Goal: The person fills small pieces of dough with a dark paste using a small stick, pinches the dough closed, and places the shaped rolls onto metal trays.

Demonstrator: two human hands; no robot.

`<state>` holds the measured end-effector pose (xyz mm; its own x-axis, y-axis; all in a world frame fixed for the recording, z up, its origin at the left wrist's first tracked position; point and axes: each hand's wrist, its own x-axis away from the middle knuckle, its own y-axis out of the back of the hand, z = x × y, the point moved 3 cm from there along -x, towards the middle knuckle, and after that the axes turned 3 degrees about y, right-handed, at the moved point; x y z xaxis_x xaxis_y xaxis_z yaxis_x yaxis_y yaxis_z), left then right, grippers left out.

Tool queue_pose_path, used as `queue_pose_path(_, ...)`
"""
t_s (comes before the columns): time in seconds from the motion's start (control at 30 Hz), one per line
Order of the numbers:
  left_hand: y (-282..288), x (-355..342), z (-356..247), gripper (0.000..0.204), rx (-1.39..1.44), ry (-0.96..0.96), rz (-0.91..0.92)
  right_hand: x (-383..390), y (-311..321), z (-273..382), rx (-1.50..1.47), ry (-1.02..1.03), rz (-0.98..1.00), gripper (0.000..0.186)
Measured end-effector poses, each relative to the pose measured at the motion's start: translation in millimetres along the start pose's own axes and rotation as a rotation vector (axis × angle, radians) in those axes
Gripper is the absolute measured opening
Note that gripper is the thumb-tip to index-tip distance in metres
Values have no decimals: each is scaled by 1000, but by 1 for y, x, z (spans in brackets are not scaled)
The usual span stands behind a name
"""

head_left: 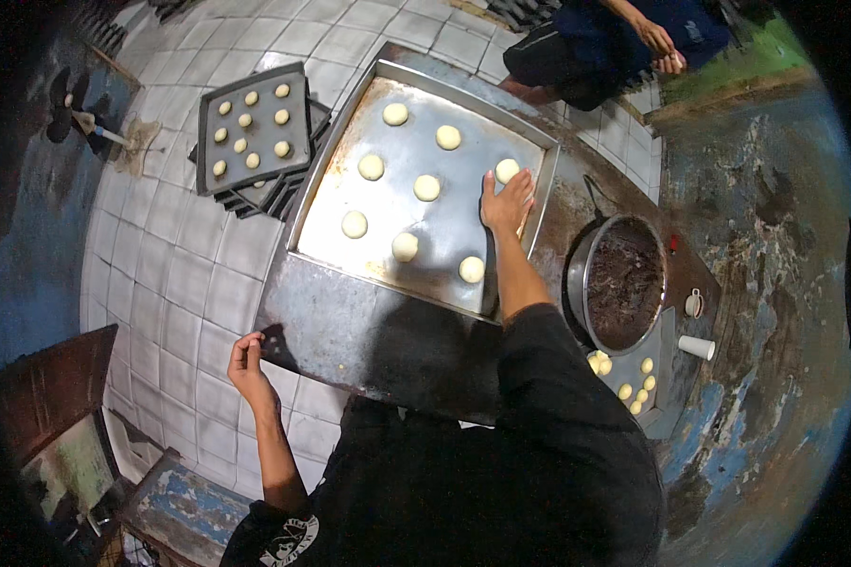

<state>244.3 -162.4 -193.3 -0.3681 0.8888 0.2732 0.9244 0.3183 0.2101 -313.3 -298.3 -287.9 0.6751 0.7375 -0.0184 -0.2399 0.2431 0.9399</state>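
My right hand (508, 203) reaches over the right side of a large metal baking tray (336, 267). Its fingers are stretched out, and their tips are at a pale dough ball (508, 170) near the tray's far right corner. Several more round dough balls sit spaced apart on the tray, among them one in the middle (426, 188) and one near the front right (472, 270). Off the table's left front edge, my left hand (249, 367) is raised with thumb and fingers pinched together. Whatever it may hold is too small to make out.
A smaller dark tray (301, 142) with several dough balls rests on stacked trays at the left. Right of the big tray stands a metal bowl (578, 283) of dark brown filling. Beyond are loose dough balls (625, 390) and a white cup (697, 348). Another person's hand (665, 47) shows far right.
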Motion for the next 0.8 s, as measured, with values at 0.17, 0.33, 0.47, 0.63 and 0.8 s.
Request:
queue_pose_path(0.17,-17,5,-16,14,-13,-11,86,82,90,20,-423,41,-231,70)
queue_pose_path(0.33,-55,35,-16,17,11,-32,218,238,145,-36,-500,236,-69,19)
queue_pose_path(0.47,-113,70,-19,17,-6,-110,379,333,175,-170,-233,23,-296,18)
queue_pose_path(0.63,-185,146,-36,17,-67,-212,602,315,244,-349,-25,-146,-312,16)
queue_pose_path(0.8,-253,269,-59,15,-109,-258,760,303,249,-412,-71,341,-20,24)
